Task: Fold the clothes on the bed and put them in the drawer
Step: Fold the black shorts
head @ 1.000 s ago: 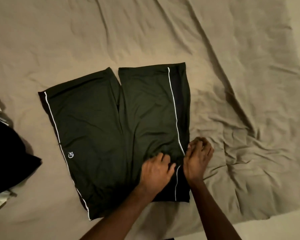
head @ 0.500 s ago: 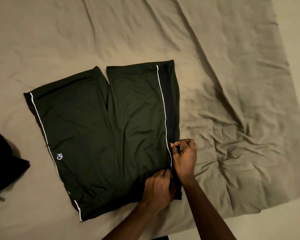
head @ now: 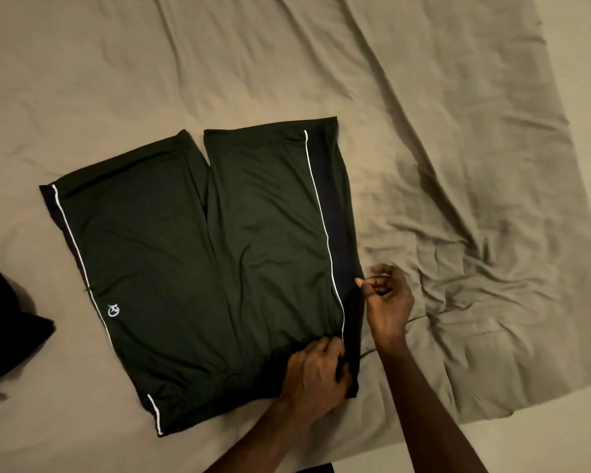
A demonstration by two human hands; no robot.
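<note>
The left hand (head: 316, 368) grips the lower right corner of the trousers (head: 198, 268), fingers curled into bunched cloth. The right hand (head: 386, 298) pinches their right edge between thumb and forefinger, slightly farther up. The dark green trousers, white-piped, lie flat and doubled on the bed (head: 458, 165), on its wrinkled beige sheet. Dark clothes (head: 4, 319) sit at the left edge.

Dark green trousers (head: 198, 261) with white side piping lie flat, legs stretching away beyond the left hand (head: 316, 368).
</note>
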